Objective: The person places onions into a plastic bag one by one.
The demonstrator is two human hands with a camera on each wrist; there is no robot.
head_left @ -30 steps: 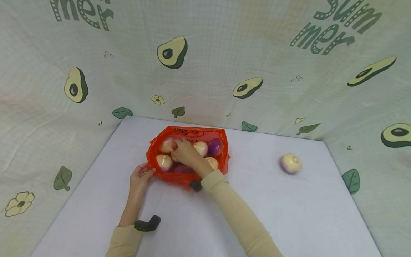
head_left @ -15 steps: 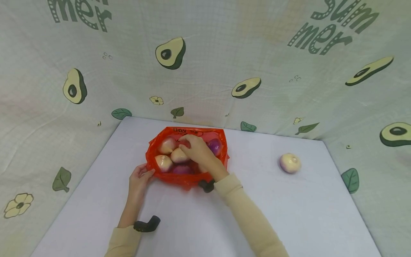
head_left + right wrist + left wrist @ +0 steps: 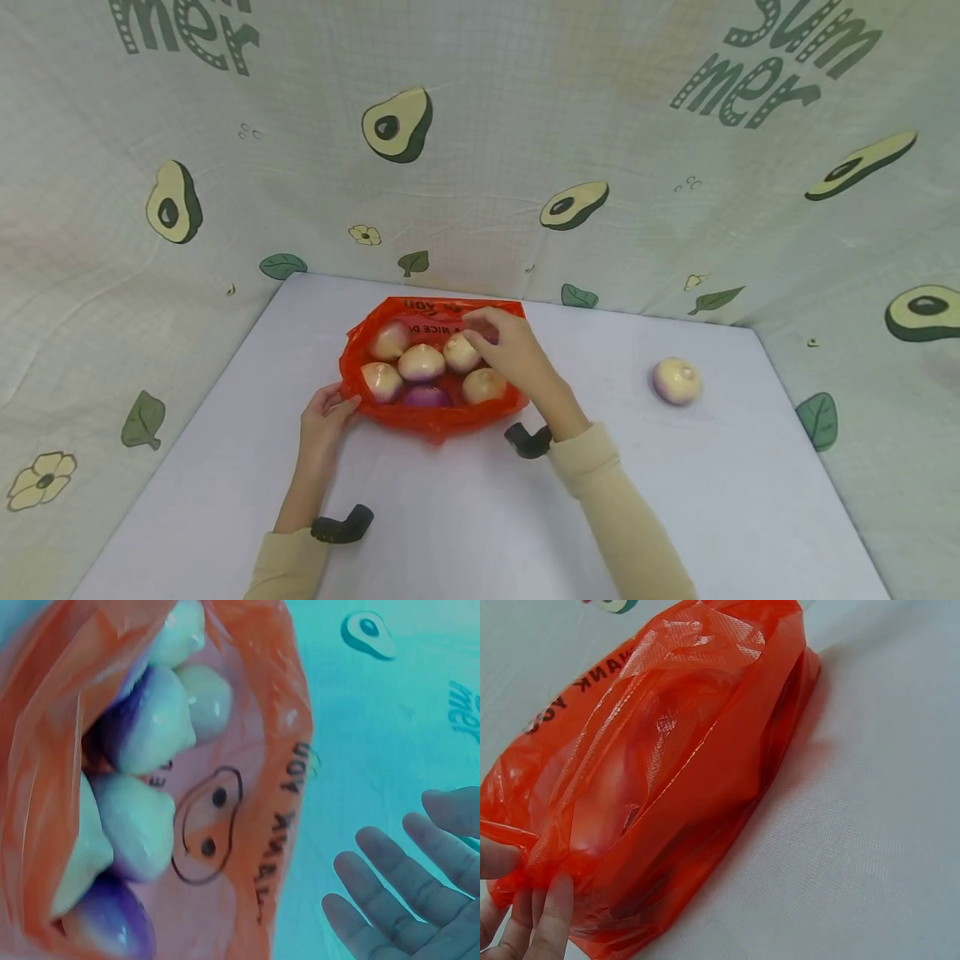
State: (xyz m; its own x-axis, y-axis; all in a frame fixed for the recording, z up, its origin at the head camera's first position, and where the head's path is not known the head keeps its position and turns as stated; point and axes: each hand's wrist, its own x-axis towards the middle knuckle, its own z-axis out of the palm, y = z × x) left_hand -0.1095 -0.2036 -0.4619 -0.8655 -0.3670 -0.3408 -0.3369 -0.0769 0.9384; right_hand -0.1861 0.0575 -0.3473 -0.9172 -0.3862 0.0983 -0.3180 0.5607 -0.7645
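A red plastic bag (image 3: 438, 419) lies with its mouth held wide, and several white-and-purple turnips (image 3: 422, 363) sit inside it. My left hand (image 3: 324, 421) pinches the bag's left rim, with thumb and fingers bunching the film in the left wrist view (image 3: 546, 919). Over the bag's right side hovers my right hand (image 3: 517, 350), its fingers loosely bent and holding nothing. In the right wrist view the fingers (image 3: 390, 859) spread beside the bag, apart from the turnips (image 3: 139, 825). The right hand partly covers a purple turnip in the head view.
One more turnip (image 3: 677, 381) lies alone on the white tabletop (image 3: 720, 500), to the right of the bag. Behind the table hangs a pale cloth (image 3: 480, 150) printed with avocados and leaves. A dark curved piece (image 3: 342, 525) sits at the left wrist.
My right hand has come off the turnips in the middle of the bag and moved right and up, uncovering them. The left hand stays on the rim.
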